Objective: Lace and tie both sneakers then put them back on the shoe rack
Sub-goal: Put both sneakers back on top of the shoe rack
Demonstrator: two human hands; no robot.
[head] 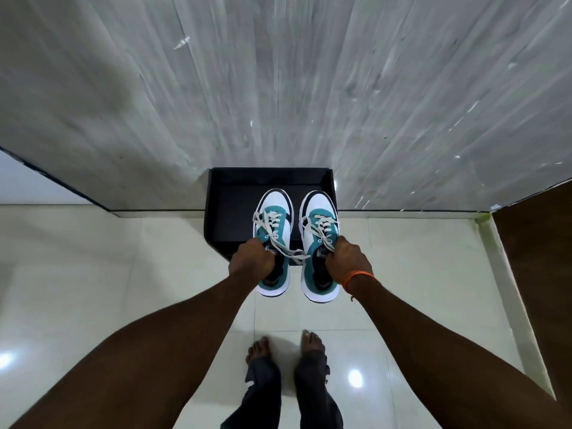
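Observation:
I hold two white, teal and black sneakers side by side above the floor. My left hand grips the left sneaker at its tongue and opening. My right hand grips the right sneaker the same way. Both have white laces threaded through the eyelets, with loose loops and ends hanging between them. Their toes reach over a black open box-like shoe rack that stands on the floor against the wall.
A grey marble-patterned wall rises behind the rack. The floor is glossy cream tile. A dark brown wooden panel stands at the right. My bare feet stand just behind the sneakers.

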